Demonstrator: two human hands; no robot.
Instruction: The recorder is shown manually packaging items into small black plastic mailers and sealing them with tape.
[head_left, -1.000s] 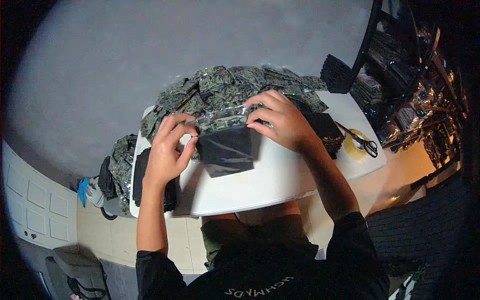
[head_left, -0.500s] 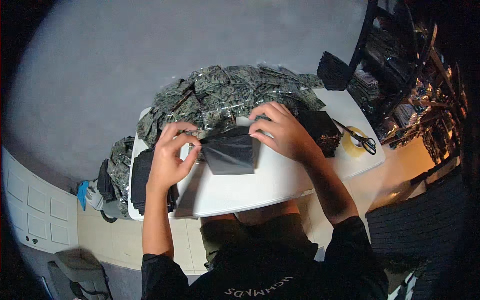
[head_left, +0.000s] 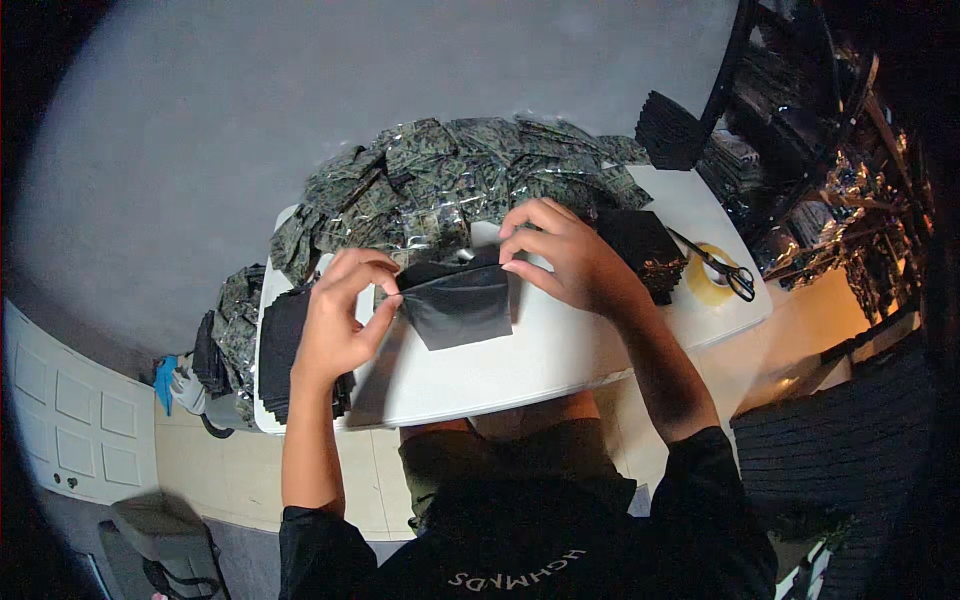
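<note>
Between my two hands hangs a thin black pouch-like piece [head_left: 458, 312], its upper edge pulled apart at the corners and its lower part slanting over the white tabletop. Whether it is cloth or plastic I cannot tell. My left hand [head_left: 350, 310] pinches the upper left corner between thumb and fingers. At the upper right corner, my right hand [head_left: 555, 255] grips with thumb and forefinger, the other fingers curled loosely. Beside my left wrist lies a stack of black pieces [head_left: 285, 350]. Another black stack [head_left: 643, 250] sits just right of my right hand.
A wide heap of camouflage-patterned packets in clear wrap [head_left: 450, 175] covers the table's far side. Scissors [head_left: 735, 278] rest across a roll of yellowish tape [head_left: 706, 285] on the right. The white table [head_left: 480, 385] has its near edge at my lap. More packets [head_left: 238, 330] lie left.
Both hands keep their pinch on the piece. Its lower right corner has swung slightly right, and the upper edge has parted a little more. The view has shifted slightly.
</note>
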